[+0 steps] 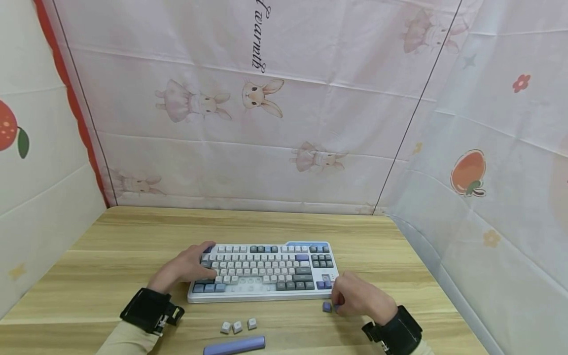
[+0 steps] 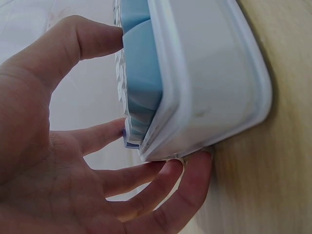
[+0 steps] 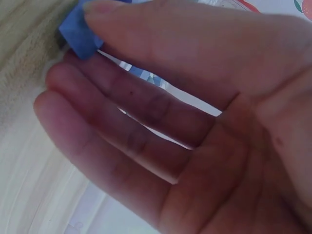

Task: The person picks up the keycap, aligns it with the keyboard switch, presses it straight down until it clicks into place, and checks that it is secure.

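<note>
A white keyboard (image 1: 262,298) with white, grey, blue and purple keys lies on the table. My left hand (image 1: 188,266) grips its left end. In the left wrist view the thumb is on the blue keys (image 2: 142,66), and the other fingers curve round the back corner of the white case (image 2: 219,63). Near the keyboard's front right corner, my right hand (image 1: 357,296) pinches a blue-purple keycap (image 3: 80,34) between thumb and finger, low over the table. Another purple keycap (image 1: 327,307) sits just left of those fingertips. Bare switches (image 1: 250,287) show in the keyboard's front row.
Three white keycaps (image 1: 237,327) lie on the wooden table (image 1: 133,231) in front of the keyboard. Closer to me is a long purple spacebar keycap (image 1: 234,345). Printed cloth walls (image 1: 266,172) stand behind and on both sides.
</note>
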{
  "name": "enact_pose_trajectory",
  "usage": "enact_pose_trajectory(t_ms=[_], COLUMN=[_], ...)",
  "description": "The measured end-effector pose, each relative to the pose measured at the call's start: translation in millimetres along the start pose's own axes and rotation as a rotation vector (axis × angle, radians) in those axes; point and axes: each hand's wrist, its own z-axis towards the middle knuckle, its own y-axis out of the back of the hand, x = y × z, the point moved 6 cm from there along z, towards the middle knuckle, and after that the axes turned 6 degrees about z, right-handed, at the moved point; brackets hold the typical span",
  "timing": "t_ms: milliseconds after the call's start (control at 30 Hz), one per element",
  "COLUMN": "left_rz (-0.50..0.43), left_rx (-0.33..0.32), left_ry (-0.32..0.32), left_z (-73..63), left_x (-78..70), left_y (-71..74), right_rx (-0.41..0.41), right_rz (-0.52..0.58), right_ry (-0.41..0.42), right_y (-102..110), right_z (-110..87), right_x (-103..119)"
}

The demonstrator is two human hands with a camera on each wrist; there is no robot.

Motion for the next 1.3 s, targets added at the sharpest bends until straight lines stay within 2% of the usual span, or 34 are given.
enact_pose_trajectory(t_ms=[267, 700, 967, 1300], left_rz=[-0.002, -0.006, -0.006, -0.004], left_rx=[0.000, 0.002, 0.001, 0.006], left_ry=[0.012, 0.017, 0.017, 0.024], left_z=[-0.9, -2.4, -2.4, -1.3], left_x=[0.2, -0.7, 0.0, -0.3], left_y=[-0.5, 0.2, -0.3, -0.3], right_rx=[0.020, 0.008, 0.022, 0.018], right_rz=[0.034, -0.012, -0.035, -0.033], right_ry=[0.001, 0.004, -0.029, -0.004], right_y=[-0.4, -0.8, -3.6, -5.4], right_z=[-0.7, -1.3, -0.3, 0.4], right_x=[0.0, 1.3, 1.0, -0.7])
